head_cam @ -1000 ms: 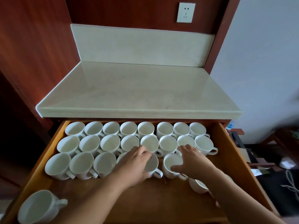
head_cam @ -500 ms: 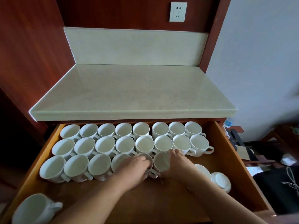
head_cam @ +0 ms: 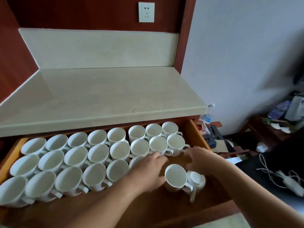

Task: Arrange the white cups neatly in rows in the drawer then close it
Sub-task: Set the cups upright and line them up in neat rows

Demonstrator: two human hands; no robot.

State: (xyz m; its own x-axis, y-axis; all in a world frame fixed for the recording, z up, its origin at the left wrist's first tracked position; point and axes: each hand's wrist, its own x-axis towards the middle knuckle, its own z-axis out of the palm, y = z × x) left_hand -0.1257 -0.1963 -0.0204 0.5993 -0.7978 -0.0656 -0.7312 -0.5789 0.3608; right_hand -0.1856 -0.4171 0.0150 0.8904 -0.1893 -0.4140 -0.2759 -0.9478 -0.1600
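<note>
White cups fill three rows in the open drawer. The left hand rests over the near row's right end, fingers loosely spread. The right hand, grip spread and empty, hovers above two loose cups near right.

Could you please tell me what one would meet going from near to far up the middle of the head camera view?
Left hand → rows of white cups in the open drawer → pale countertop → pale backsplash → wall socket.
</note>
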